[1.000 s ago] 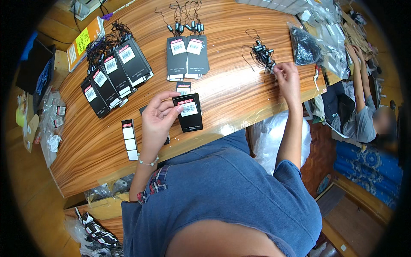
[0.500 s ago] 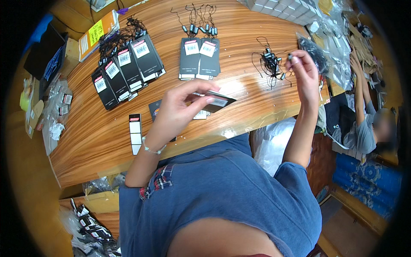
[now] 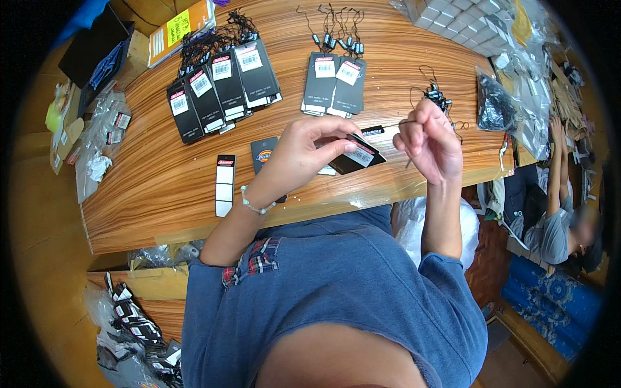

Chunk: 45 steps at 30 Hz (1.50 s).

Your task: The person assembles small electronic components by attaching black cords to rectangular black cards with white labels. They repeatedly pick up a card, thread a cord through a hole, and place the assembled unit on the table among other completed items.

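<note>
My left hand (image 3: 301, 152) pinches a few black hang tags (image 3: 365, 158) with a white barcode sticker, above the near part of the wooden table. To their right, my right hand (image 3: 436, 145) has its fingertips closed on a thin dark string (image 3: 407, 122), part of which reaches toward the tags. Whether the string passes through them I cannot tell. Behind my right hand lies a small heap of black strings (image 3: 437, 96) with little fasteners. A dark tag with a round logo (image 3: 263, 150) is partly covered by my left forearm, and a black-and-white label strip (image 3: 224, 186) lies beside it.
Overlapping dark tags with strings (image 3: 208, 97) fan out at the left. Two grey tag stacks (image 3: 349, 90) lie at the far middle. A clear bag of black strings (image 3: 495, 107) and white boxes (image 3: 453, 22) sit at the right. Another person (image 3: 550, 223) is beyond the table's right end.
My right hand has come left from the heap of strings to beside the tags, bringing a string. The tags in my left hand have turned to show more of their face. The view has shifted slightly.
</note>
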Tool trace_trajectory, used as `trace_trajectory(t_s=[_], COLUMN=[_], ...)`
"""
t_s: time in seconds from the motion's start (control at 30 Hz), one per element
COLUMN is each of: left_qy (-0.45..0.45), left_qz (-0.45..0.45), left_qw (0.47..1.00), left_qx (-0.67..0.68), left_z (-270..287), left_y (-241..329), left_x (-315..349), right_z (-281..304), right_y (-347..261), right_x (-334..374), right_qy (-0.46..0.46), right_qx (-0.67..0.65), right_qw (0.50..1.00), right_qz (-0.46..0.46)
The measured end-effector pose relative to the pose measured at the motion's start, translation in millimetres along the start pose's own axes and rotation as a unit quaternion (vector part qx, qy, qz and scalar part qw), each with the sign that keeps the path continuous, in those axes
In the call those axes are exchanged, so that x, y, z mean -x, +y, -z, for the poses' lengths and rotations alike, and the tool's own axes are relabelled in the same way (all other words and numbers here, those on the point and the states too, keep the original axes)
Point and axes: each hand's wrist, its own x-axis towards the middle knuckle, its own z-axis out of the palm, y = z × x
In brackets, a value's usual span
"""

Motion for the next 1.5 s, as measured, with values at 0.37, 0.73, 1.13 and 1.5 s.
trace_trajectory(t_s=[0.37, 0.73, 1.13, 1.5], left_qy=[-0.025, -0.035, 0.206, 0.215], left_qz=[0.023, 0.053, -0.099, -0.079], left_qw=[0.998, 0.996, 0.974, 0.973], left_qx=[0.06, 0.062, -0.002, 0.005], left_z=[8, 13, 15, 12], left_y=[2, -7, -2, 5], left_x=[20, 22, 10, 8], right_z=[4, -5, -52, -51], right_y=[16, 16, 34, 53], right_x=[-5, -17, -15, -31], right_qy=[0.008, 0.035, 0.182, 0.125], right_qx=[-0.085, -0.116, 0.567, 0.649], right_qw=[0.993, 0.99, 0.803, 0.738], right_qz=[0.084, 0.078, 0.017, 0.138])
